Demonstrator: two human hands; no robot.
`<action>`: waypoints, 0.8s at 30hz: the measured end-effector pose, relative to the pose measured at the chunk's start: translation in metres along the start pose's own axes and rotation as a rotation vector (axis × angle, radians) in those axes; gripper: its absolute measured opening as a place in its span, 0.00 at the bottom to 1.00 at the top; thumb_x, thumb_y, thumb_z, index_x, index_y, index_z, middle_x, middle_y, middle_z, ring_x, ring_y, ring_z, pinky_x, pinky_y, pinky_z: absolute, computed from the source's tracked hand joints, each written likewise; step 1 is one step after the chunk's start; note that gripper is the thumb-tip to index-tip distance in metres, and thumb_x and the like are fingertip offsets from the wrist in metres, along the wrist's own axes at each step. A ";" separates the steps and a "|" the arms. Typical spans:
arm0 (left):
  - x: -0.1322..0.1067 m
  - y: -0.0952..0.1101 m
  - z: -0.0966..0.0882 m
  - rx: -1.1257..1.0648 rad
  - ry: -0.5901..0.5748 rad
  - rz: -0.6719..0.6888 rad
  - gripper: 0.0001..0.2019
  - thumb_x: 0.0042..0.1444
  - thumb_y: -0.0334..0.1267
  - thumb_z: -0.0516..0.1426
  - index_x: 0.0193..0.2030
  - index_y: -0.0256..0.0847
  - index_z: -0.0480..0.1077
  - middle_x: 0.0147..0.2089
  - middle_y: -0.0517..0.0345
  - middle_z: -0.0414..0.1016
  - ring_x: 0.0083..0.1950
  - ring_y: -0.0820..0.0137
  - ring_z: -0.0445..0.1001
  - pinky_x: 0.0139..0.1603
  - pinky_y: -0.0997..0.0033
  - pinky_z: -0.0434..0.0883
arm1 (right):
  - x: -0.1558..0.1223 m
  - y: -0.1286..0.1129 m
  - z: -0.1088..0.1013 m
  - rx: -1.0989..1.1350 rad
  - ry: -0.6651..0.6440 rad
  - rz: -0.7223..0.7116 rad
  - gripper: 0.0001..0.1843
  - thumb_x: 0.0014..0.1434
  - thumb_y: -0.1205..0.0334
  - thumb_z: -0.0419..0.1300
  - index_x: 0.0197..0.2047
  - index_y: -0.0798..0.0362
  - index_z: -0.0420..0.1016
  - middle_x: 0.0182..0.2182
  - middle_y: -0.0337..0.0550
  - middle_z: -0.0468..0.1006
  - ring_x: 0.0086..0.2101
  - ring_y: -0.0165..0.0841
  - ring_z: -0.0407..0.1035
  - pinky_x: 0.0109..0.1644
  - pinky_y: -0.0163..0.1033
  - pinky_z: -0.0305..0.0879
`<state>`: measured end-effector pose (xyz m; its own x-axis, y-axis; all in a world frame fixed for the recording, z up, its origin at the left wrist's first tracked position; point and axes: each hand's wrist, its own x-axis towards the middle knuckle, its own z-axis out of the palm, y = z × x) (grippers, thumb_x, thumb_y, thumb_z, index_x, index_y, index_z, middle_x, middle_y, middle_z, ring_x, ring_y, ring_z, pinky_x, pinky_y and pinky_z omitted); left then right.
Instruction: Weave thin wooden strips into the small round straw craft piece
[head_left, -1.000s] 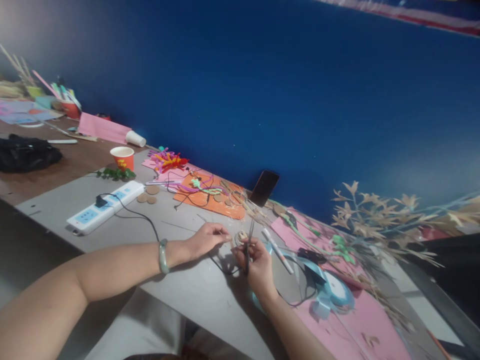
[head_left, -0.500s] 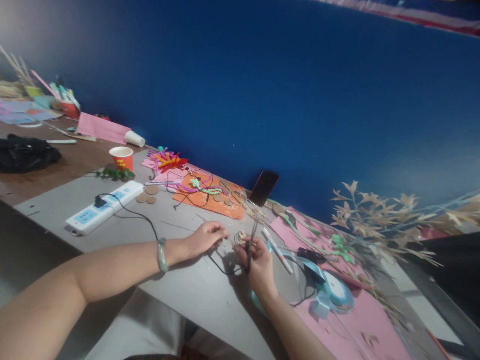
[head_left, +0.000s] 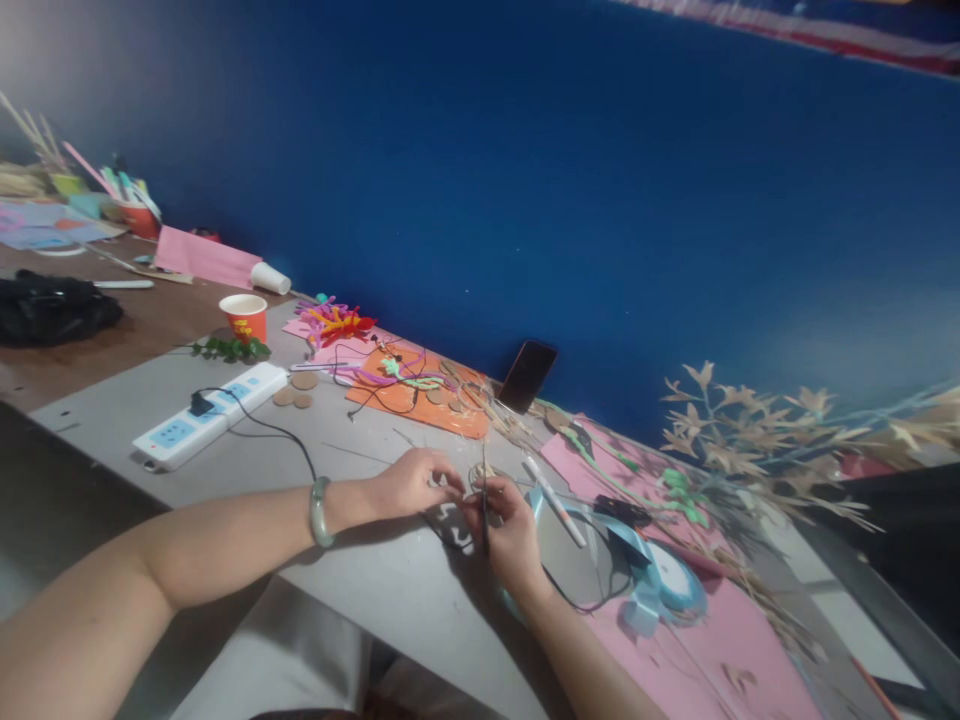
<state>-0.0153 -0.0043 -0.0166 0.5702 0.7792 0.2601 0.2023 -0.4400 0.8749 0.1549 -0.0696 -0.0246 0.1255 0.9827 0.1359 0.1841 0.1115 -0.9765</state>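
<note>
My right hand [head_left: 508,535] is closed around dark-handled scissors [head_left: 484,510], whose thin blades point up and away from me. My left hand [head_left: 420,482], with a jade-green bangle [head_left: 321,512] on its wrist, has its fingers curled in a pinch against the right fingertips. Whatever lies between the left fingers is too small to make out. Just beyond the right hand is a small coil of pale cord [head_left: 480,470], partly hidden. A black cable runs on the table under both hands. A white marker pen [head_left: 553,500] lies right of the right hand.
A white power strip [head_left: 210,415] with a plugged-in cable is at left, near a red paper cup [head_left: 245,318]. A phone [head_left: 528,376] leans on the blue wall. Pipe cleaners [head_left: 337,325], an orange sheet [head_left: 450,415], a ribbon roll [head_left: 675,578] and dried stems [head_left: 720,420] lie around.
My right hand has moved slightly left with the scissors, which now stand more upright. The left hand has shifted a little right, and the fingertips of both hands now meet.
</note>
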 end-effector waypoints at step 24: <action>0.001 -0.007 0.003 -0.507 -0.152 -0.281 0.11 0.44 0.40 0.63 0.32 0.34 0.71 0.26 0.59 0.71 0.27 0.76 0.67 0.29 0.78 0.64 | 0.001 -0.011 -0.002 0.120 0.083 0.030 0.23 0.42 0.55 0.71 0.38 0.52 0.66 0.24 0.34 0.72 0.20 0.26 0.64 0.22 0.31 0.61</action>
<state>-0.0138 -0.0015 -0.0237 0.6647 0.7461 -0.0381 -0.0220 0.0705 0.9973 0.1549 -0.0701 -0.0132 0.2104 0.9709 0.1148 0.0622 0.1039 -0.9926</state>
